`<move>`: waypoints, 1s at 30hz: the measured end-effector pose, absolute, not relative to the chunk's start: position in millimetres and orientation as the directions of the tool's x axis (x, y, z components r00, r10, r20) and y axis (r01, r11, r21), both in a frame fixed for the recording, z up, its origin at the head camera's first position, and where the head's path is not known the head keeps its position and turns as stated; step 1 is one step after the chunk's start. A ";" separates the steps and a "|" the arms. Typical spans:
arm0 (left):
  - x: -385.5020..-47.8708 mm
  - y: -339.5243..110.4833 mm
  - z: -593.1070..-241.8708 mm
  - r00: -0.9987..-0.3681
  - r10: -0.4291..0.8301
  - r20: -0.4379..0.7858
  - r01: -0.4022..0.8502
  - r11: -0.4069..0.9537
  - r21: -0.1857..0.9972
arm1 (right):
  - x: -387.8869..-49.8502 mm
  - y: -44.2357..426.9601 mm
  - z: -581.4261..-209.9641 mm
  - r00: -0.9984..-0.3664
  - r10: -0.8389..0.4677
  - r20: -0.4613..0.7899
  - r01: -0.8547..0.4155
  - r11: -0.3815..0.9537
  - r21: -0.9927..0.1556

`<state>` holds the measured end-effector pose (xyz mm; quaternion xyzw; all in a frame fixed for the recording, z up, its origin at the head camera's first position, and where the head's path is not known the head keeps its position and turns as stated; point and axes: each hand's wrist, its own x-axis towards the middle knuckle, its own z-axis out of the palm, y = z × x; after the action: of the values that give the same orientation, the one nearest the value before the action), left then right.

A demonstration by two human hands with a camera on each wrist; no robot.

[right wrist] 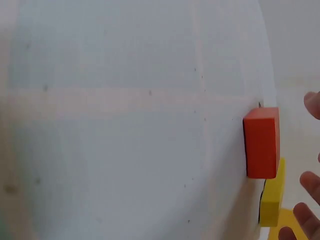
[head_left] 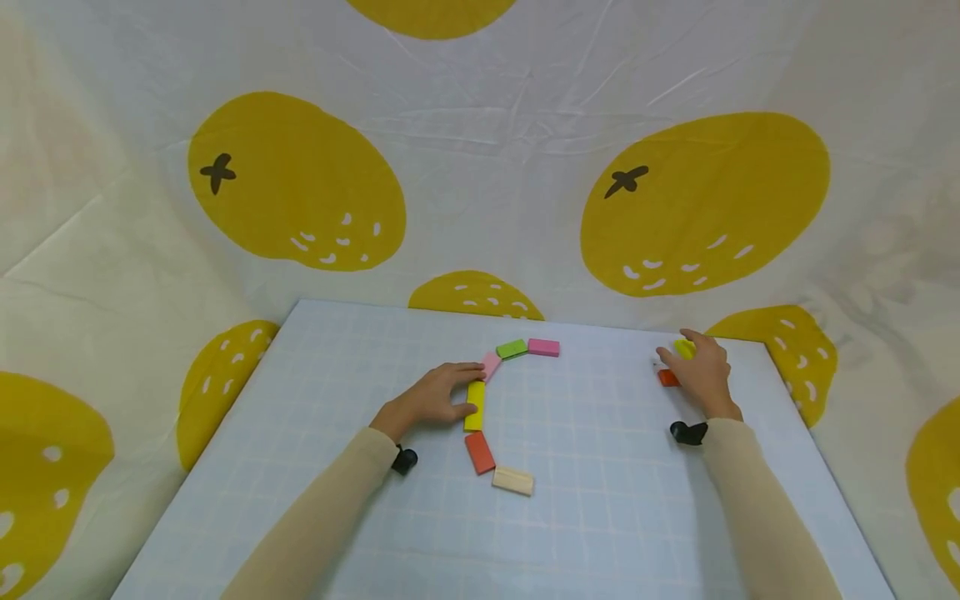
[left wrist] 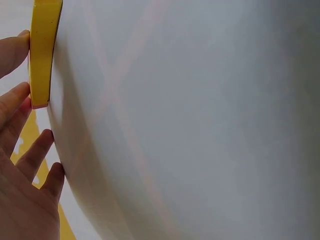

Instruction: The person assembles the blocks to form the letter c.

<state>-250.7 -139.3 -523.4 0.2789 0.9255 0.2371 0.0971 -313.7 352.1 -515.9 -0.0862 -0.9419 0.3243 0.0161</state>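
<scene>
In the head view, a curved row of blocks runs from a pink block (head_left: 543, 347) and a green block (head_left: 512, 349) through a light pink block (head_left: 491, 365), a yellow block (head_left: 476, 407) and a red block (head_left: 480, 452) to a cream block (head_left: 513, 481). My left hand (head_left: 431, 396) touches the yellow block's side with thumb and fingertips, its other fingers spread. My right hand (head_left: 703, 375), fingers apart, hovers over a second red block (head_left: 668, 378) and a second yellow block (head_left: 684, 348). The right wrist view shows the red block (right wrist: 262, 145) beside the yellow one (right wrist: 272, 200), fingertips off both.
The blocks lie on a pale blue gridded table (head_left: 585, 533). Behind its far edge hangs a white cloth (head_left: 495, 192) with large yellow fruit shapes. A small whitish object (head_left: 657, 365) is partly visible beside the right hand's thumb.
</scene>
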 end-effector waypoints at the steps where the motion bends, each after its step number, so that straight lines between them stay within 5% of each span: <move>1: -250.8 -139.3 -523.0 -0.825 0.564 -0.049 0.470 0.731 0.494 | -313.1 354.5 -516.6 -0.977 0.205 -0.052 0.193 0.763 -0.616; 8: -251.9 -138.9 -523.1 -0.823 0.566 -0.048 0.472 0.728 0.497 | -312.9 367.1 -521.7 -0.941 0.310 -0.138 0.328 0.725 -0.605; 30: -253.8 -140.1 -522.8 -0.822 0.564 -0.077 0.467 0.746 0.475 | -324.0 377.3 -531.6 -0.957 0.274 -0.100 0.274 0.728 -0.629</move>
<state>-253.8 -140.1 -522.8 0.2779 0.9280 0.2232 0.1085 -324.0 377.3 -531.6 -0.1473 -0.9295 0.3383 -0.0001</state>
